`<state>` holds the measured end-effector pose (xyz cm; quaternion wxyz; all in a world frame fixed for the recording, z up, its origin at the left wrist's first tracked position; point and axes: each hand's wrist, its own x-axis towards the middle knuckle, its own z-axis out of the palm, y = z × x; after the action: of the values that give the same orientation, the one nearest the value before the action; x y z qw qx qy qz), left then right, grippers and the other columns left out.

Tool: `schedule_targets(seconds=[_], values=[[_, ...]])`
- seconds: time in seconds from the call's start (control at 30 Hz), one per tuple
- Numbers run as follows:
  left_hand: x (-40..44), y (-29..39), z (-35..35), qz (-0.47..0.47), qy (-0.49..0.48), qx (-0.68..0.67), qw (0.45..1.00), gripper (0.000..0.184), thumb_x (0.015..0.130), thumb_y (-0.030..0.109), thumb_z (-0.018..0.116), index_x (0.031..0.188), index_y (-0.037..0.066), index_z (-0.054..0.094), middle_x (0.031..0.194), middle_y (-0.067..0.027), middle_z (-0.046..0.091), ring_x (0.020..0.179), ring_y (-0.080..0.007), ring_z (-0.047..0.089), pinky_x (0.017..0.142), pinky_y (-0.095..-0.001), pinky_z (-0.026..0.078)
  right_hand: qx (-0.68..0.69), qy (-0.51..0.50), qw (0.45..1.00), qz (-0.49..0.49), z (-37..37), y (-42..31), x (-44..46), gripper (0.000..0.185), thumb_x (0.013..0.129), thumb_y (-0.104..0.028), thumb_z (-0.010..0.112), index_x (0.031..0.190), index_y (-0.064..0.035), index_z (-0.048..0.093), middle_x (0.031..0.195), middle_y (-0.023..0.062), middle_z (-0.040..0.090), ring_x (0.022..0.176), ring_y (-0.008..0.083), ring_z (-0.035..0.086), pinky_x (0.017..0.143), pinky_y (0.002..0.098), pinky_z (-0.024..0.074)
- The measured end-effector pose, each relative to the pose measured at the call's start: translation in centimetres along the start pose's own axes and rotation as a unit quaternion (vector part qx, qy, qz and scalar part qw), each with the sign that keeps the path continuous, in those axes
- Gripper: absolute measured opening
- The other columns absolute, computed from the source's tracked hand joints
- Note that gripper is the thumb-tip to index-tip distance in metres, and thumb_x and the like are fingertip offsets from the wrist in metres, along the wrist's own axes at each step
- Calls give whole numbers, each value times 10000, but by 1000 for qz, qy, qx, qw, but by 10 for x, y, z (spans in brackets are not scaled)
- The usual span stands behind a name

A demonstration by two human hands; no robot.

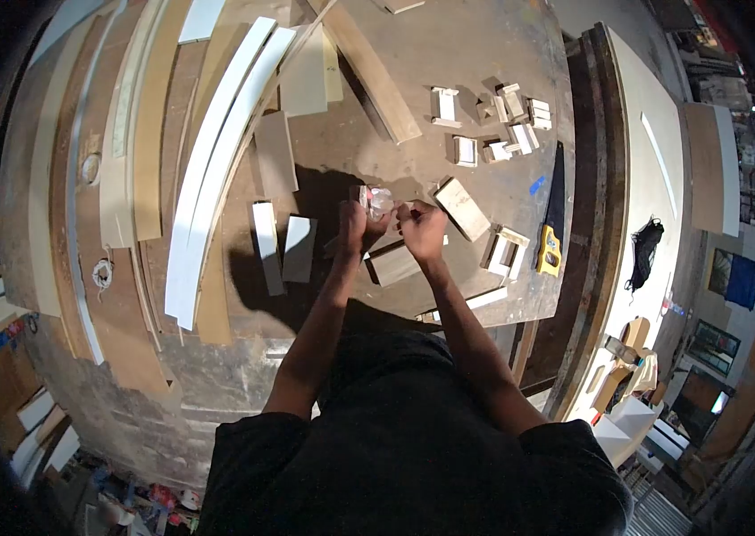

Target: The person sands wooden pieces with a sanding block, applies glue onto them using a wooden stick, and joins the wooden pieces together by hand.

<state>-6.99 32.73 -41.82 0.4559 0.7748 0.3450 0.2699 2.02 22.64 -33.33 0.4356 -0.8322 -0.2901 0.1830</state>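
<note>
clear object [381, 204] between hands [424, 234], long axis unclear

Black shirt [413, 438] at 6 o'clock; cloth dark in one tone (folds faint in this light). Short, loose sleeves: left sleeve [257, 451] at 7 o'clock, right sleeve [574, 460] between 4 and 5, both black, cut wide. Forearms [328, 322] slim, bare; left hand [353, 230], right hand [424, 234], bare too.

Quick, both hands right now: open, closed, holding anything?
Left hand: closed, holding a small clear object.
Right hand: closed beside it; what it grips, if anything, cannot be told.
</note>
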Motion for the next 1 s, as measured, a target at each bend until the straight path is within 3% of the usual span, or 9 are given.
schedule_targets(seconds=[0.1, 0.23, 0.6, 0.7, 0.8, 0.87, 0.9, 0.93, 1.0], values=[[-3, -26, 14, 36, -4, -44, 998, 526, 708, 269, 795, 1130, 28, 593, 935, -189, 702, 826, -362, 703, 683, -434, 555, 122, 11, 987, 103, -6, 0, 1, 282, 915, -140, 683, 727, 59, 621, 631, 114, 646, 514, 170, 655, 457, 297, 506], [0, 4, -3, -19, -20, -40, 999, 557, 697, 230, 804, 1164, 29, 577, 949, -176, 704, 861, -323, 711, 718, -404, 563, 264, 19, 938, 222, -13, 5, 3, 225, 928, -118, 669, 766, 35, 634, 674, 112, 653, 518, 183, 656, 451, 287, 528], [-2, 27, -25, -35, -75, 6, 997, 739, 681, 261, 872, 1286, 26, 518, 1005, -150, 684, 917, -292, 687, 778, -381, 548, 299, 44, 927, 222, -44, -10, -3, 237, 934, -137, 666, 794, 50, 623, 709, 133, 649, 530, 210, 660, 455, 313, 547], [-17, 27, -37, -15, 28, 46, 998, 726, 686, 340, 865, 1252, 19, 543, 992, -169, 656, 923, -316, 651, 845, -388, 517, 322, 45, 917, 232, -57, -21, -4, 242, 931, -151, 672, 791, 41, 626, 712, 129, 648, 537, 213, 657, 474, 322, 554], [-38, 12, -44, 42, 96, -42, 994, 597, 858, 440, 686, 1236, 4, 534, 990, -144, 625, 849, -289, 631, 795, -371, 509, 352, 38, 907, 230, -70, -30, -10, 239, 931, -170, 672, 811, 35, 643, 717, 122, 651, 541, 215, 652, 502, 317, 557], [-48, 33, -57, -186, 66, -401, 895, 423, 980, 373, 521, 1186, 4, 529, 920, -112, 598, 741, -173, 604, 642, -329, 491, 381, 26, 892, 241, -84, -48, -15, 231, 939, -175, 663, 838, 32, 654, 724, 116, 657, 551, 206, 651, 526, 309, 558], [-51, 45, -61, -129, 72, -428, 892, 444, 1032, 375, 396, 1160, -16, 561, 856, -60, 557, 656, -118, 556, 562, -288, 440, 390, 13, 893, 225, -92, -56, -19, 224, 958, -170, 639, 850, 24, 661, 731, 107, 662, 559, 196, 645, 539, 305, 546], [-53, 60, -73, -129, 74, -426, 892, 444, 1032, 375, 396, 1160, -16, 561, 856, -60, 557, 656, -118, 556, 562, -288, 440, 391, 10, 893, 224, -100, -65, -24, 224, 958, -170, 639, 850, 24, 661, 731, 107, 662, 559, 196, 645, 539, 305, 546], [-52, 104, -105, -231, -56, -446, 863, 452, 1037, 382, 393, 1141, -10, 594, 877, -34, 542, 610, -125, 523, 527, -285, 410, 425, 3, 886, 186, -115, -88, -32, 222, 972, -162, 620, 845, 15, 663, 725, 98, 662, 562, 188, 639, 540, 301, 528]])
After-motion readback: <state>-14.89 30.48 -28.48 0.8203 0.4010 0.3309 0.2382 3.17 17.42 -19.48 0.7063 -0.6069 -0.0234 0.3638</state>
